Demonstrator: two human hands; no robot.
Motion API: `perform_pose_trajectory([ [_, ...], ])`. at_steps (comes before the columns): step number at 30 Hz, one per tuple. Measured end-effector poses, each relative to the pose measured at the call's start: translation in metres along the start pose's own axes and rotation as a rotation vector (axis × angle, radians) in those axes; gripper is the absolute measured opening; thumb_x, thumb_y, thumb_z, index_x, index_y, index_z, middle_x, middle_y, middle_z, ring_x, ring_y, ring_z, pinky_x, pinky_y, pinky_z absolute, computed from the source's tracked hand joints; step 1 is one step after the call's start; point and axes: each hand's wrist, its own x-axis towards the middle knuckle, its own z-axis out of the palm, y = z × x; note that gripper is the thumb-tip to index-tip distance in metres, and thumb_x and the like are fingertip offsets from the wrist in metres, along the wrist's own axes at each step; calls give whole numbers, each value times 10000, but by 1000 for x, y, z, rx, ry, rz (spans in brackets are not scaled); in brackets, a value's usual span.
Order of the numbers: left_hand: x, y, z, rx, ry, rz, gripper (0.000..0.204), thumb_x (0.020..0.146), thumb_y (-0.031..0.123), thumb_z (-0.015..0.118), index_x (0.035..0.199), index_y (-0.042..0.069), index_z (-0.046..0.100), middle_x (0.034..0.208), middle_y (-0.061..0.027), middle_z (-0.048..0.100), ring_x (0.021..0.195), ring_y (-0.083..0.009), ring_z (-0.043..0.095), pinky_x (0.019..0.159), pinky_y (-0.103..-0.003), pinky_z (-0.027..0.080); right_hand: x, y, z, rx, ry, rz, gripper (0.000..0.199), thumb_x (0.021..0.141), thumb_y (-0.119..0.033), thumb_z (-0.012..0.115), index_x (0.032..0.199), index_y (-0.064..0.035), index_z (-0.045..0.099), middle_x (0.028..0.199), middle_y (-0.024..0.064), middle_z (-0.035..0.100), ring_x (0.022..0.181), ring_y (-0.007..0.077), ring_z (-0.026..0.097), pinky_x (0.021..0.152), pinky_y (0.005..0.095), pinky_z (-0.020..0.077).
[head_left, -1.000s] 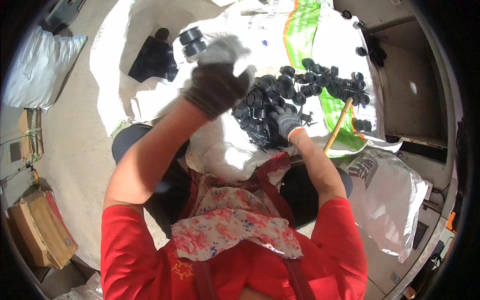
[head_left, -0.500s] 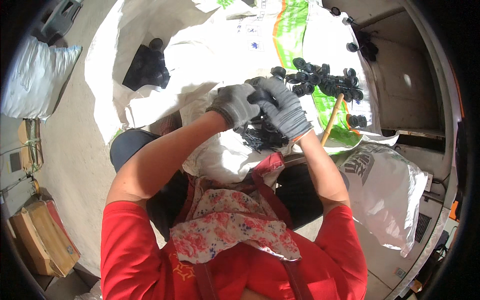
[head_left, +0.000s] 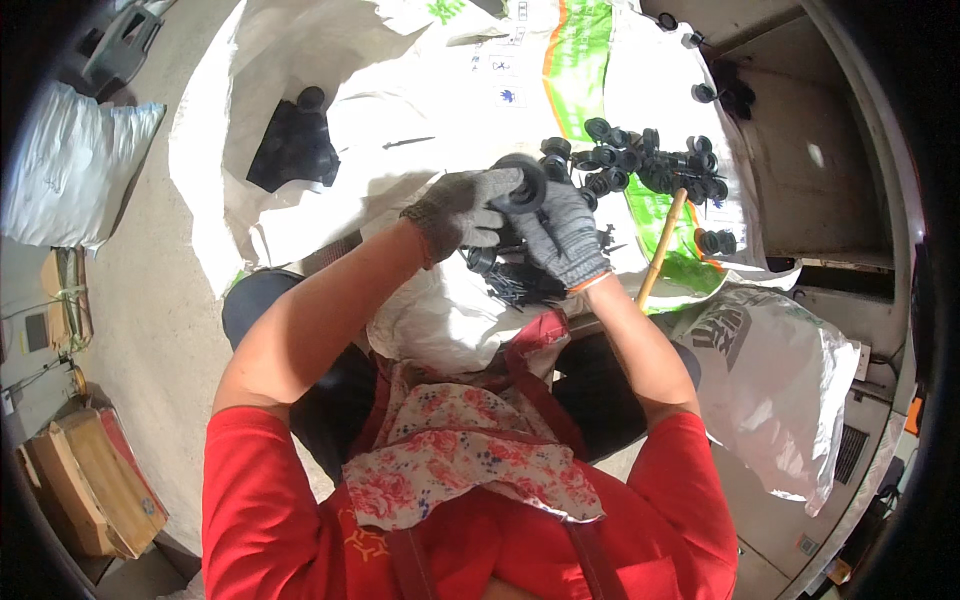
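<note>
Clearly gripped black ring-shaped part (head_left: 535, 181), thick-rimmed, dull, hollow-centred, between half-curled left hand (head_left: 464, 214) and half-closed right hand (head_left: 568, 238), above white sack (head_left: 430, 100), toward near edge.

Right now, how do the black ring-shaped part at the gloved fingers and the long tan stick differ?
The black ring-shaped part is dark and round; the long tan stick is paler and slender. The gloved left hand holds the part; neither hand touches the stick.

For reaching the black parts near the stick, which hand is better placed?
Probably right: the right hand is nearer the black parts, while the left hand is farther away, holding the black ring.
</note>
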Motion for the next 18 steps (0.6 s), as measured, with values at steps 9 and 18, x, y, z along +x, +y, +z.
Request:
perform_pose_trajectory([
  [9, -9, 2, -1, 559, -300, 268, 533, 759, 267, 666, 1193, -4, 517, 1058, -172, 604, 968, -292, 593, 865, -376, 481, -3, -3, -23, -491, 69, -325, 415, 667, -186, 631, 1064, -72, 596, 1102, 127, 548, 1068, 315, 491, 946, 477, 359],
  [18, -44, 24, 18, 1269, 411, 1140, 274, 701, 75, 636, 964, 49, 566, 859, -130, 564, 837, -258, 556, 716, -366, 472, 12, -40, -47, 738, -286, 317, 118, 699, -96, 630, 776, -18, 676, 700, 134, 632, 707, 235, 624, 716, 326, 494],
])
